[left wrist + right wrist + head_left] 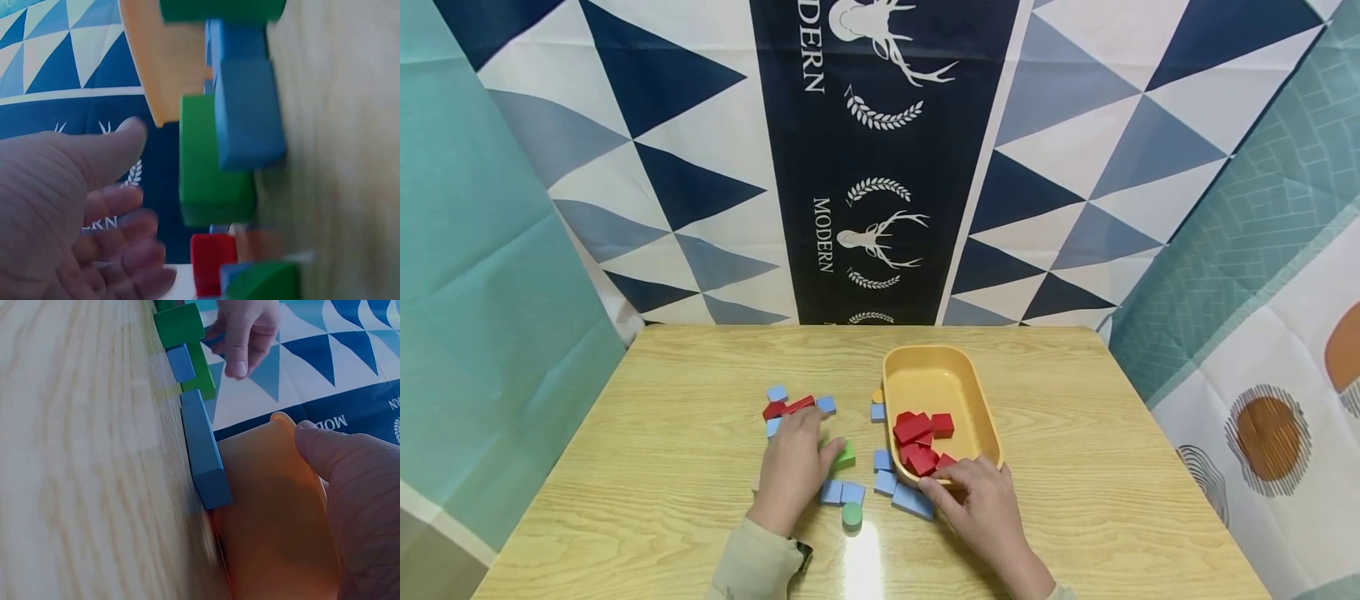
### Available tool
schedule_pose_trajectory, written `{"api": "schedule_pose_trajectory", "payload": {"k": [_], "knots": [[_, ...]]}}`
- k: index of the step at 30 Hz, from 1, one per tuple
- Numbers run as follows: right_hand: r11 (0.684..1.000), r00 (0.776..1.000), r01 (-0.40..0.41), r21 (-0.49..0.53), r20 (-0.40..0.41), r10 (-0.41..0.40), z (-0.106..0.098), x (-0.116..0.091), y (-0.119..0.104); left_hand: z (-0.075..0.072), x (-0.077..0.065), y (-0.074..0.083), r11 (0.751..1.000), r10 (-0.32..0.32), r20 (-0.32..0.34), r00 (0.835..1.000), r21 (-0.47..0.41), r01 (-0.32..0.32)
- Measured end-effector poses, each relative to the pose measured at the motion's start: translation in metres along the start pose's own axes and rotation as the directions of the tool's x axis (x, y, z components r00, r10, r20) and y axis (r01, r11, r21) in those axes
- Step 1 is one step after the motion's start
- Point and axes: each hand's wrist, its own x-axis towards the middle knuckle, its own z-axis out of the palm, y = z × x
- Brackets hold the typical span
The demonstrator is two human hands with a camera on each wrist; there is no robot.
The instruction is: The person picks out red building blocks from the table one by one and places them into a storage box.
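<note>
My left hand [797,467] hovers over scattered wooden blocks left of the middle, fingers loosely bent with nothing between them. Beside its thumb lies a green block [846,455], and past its fingertips are a long red block [798,405] and a small blue block [826,405]. In the left wrist view the fingers [134,250] stand apart from the green block [215,169]. My right hand [985,508] grips the near rim of a yellow plastic bin [936,375], thumb outside and fingers over the edge. Several red blocks [914,429] lie in the bin.
Along the bin's left and near sides lie several blue blocks, among them a long one [913,502]. A green cylinder [852,517] stands nearer me, beside two blue blocks [842,492]. A patterned cloth [880,167] hangs behind the wooden table [1075,433].
</note>
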Motion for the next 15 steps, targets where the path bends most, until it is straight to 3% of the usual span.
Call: {"api": "schedule_pose_trajectory", "payload": {"k": [3, 6, 15], "knots": [[1.0, 1.0, 0.003, -0.001, -0.002, -0.003, 0.0002, 0.0, -0.0001, -0.001, 0.0019, -0.0043, 0.994, -0.042, -0.049, 0.998, 0.102, 0.047], [1.0, 1.0, 0.006, -0.004, -0.004, -0.006, 0.0003, -0.0001, -0.0002, -0.0003, 0.0018, -0.0064, 0.98, -0.08, -0.011, 0.997, 0.183, 0.081], [1.0, 1.0, 0.008, -0.002, -0.005, -0.008, 0.0006, 0.0001, 0.0006, 0.0003, 0.0003, 0.0027, 0.994, -0.037, 0.071, 0.997, 0.106, 0.029]]}}
